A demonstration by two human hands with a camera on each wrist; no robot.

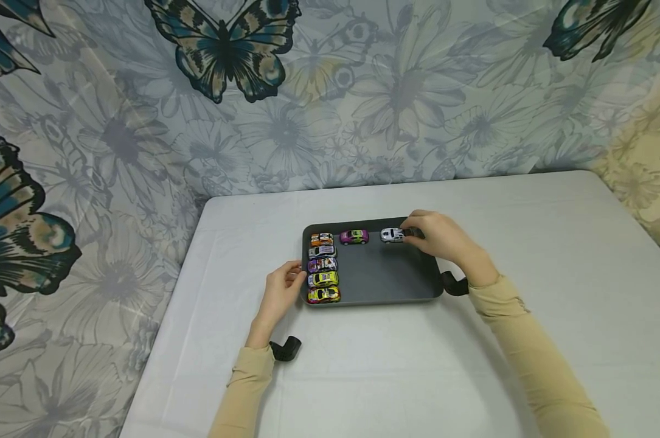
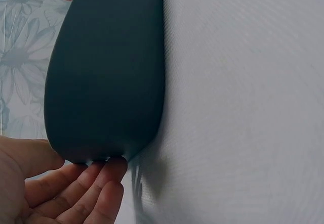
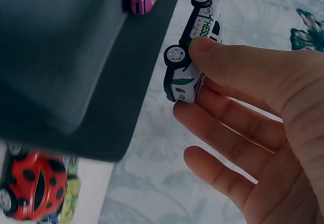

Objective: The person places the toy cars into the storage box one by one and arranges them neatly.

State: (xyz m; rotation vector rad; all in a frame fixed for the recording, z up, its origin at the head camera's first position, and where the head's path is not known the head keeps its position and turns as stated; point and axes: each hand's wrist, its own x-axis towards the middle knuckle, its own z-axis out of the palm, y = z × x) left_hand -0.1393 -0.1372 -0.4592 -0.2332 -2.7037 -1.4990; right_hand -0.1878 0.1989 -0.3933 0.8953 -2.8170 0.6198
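Note:
In the head view, my left hand [image 1: 282, 286] is at the left end of a dark grey tray [image 1: 384, 274]. The left wrist view shows that hand's thumb and curled fingertips holding the tray's end wall [image 2: 109, 97]. Above the tray's far right part, my right hand [image 1: 444, 240] pinches a white toy car [image 1: 392, 235]. Seen from the right wrist, the car [image 3: 190, 62] has green markings, dark lettering and silver wheels, and the thumb presses its side. A purple and green toy car [image 1: 354, 236] sits near the tray's far edge, left of the white one.
Several colourful toy cars [image 1: 323, 278] form a column along the tray's left side. The right wrist view shows a red, black-spotted toy car [image 3: 40, 188] past the tray's edge, beside another partly hidden toy. A white-covered table [image 1: 373, 371] lies beneath; butterfly-patterned fabric [image 1: 308, 134] hangs behind.

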